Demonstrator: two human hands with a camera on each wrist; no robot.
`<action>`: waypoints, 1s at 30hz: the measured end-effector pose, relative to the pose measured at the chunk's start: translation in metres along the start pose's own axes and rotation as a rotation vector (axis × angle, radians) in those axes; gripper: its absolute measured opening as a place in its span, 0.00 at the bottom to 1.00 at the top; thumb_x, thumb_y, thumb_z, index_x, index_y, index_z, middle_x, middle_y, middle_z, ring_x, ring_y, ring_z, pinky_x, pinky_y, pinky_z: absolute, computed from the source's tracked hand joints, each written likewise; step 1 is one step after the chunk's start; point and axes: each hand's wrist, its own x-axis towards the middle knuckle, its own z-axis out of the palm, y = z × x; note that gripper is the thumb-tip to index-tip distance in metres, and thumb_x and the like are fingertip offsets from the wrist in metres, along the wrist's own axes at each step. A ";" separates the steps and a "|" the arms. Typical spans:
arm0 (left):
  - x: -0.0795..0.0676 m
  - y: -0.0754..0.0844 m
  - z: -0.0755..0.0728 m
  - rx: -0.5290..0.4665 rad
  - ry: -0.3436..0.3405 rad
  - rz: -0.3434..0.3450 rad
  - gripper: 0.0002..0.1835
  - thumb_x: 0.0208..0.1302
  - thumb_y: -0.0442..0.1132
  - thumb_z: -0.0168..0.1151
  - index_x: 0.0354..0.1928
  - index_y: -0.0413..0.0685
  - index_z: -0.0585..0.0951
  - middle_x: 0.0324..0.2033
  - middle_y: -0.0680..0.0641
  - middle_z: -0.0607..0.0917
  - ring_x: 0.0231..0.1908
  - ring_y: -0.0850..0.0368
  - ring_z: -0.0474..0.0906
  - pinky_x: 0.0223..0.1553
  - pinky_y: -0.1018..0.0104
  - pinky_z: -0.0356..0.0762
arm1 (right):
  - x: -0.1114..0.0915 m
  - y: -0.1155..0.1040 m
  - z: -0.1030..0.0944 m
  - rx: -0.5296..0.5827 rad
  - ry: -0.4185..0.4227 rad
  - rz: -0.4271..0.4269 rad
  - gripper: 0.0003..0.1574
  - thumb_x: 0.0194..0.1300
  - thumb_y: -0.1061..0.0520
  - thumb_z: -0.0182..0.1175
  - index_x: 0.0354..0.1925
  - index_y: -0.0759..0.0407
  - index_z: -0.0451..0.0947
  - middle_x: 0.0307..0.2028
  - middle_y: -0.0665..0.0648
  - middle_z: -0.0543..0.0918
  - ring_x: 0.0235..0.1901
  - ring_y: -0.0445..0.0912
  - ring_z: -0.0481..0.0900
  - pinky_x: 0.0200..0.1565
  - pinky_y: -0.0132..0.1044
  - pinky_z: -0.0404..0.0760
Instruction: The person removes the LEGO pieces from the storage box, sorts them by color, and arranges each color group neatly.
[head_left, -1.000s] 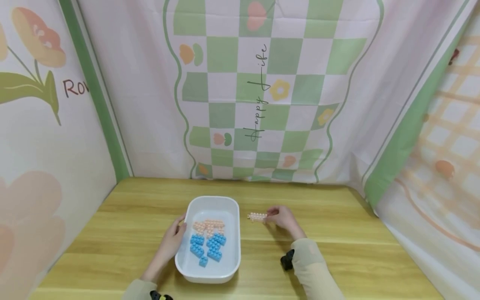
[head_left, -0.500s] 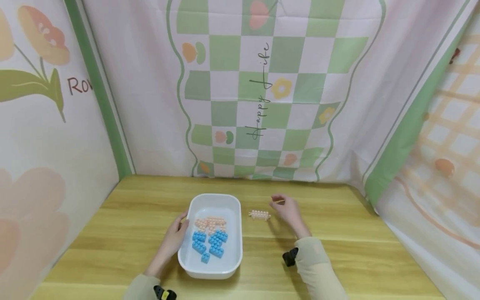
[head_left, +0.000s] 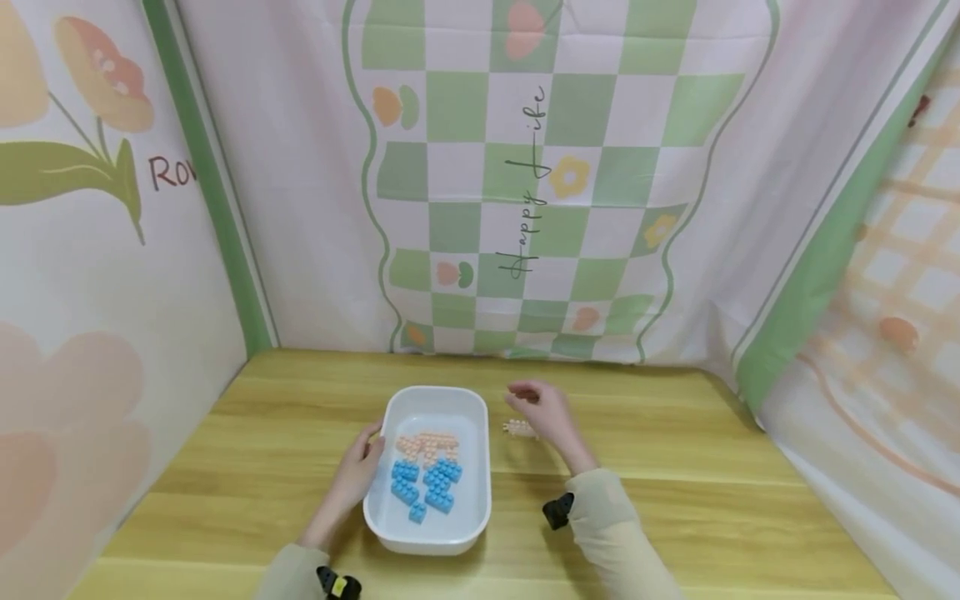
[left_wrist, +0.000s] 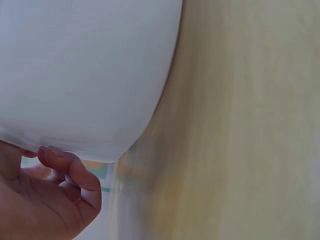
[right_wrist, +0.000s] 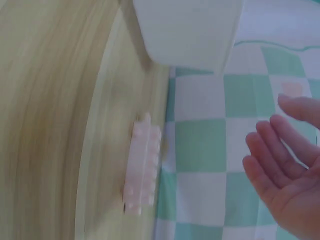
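Note:
My left hand (head_left: 356,473) grips the left rim of a white plastic tub (head_left: 429,546). In the left wrist view, the fingers of my left hand (left_wrist: 62,197) curl at the edge of the tub (left_wrist: 85,75). Inside lie several peach toy bricks (head_left: 426,445) and several blue ones (head_left: 439,477). To the tub's right, a joined peach brick piece (head_left: 518,428) rests on the table. My right hand (head_left: 549,415) hovers above it, partly hiding it. The right wrist view shows my right hand (right_wrist: 287,167) holding nothing, fingers loosely extended, apart from the brick piece (right_wrist: 142,167).
The wooden table (head_left: 247,467) ends at a checked green-and-white curtain (head_left: 517,208) behind. A printed panel (head_left: 67,275) borders the left side, and another curtain (head_left: 885,333) the right.
My right hand let go of the peach brick piece, lifted away to the right, then came left over it. My left hand keeps its grip on the tub.

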 end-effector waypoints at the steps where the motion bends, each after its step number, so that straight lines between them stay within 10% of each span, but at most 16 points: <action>1: 0.000 0.000 0.000 0.000 0.000 0.000 0.24 0.73 0.44 0.42 0.68 0.46 0.62 0.37 0.39 0.78 0.35 0.53 0.76 0.34 0.65 0.76 | 0.001 -0.002 0.003 0.003 -0.013 -0.016 0.18 0.62 0.56 0.61 0.49 0.64 0.79 0.44 0.60 0.83 0.46 0.53 0.79 0.52 0.47 0.77; 30: -0.001 0.002 0.000 -0.009 0.021 0.030 0.24 0.73 0.42 0.44 0.67 0.42 0.64 0.32 0.40 0.76 0.31 0.53 0.74 0.31 0.65 0.75 | 0.013 -0.028 0.069 -0.123 -0.328 -0.209 0.19 0.63 0.54 0.61 0.50 0.62 0.78 0.45 0.58 0.83 0.47 0.51 0.79 0.53 0.47 0.76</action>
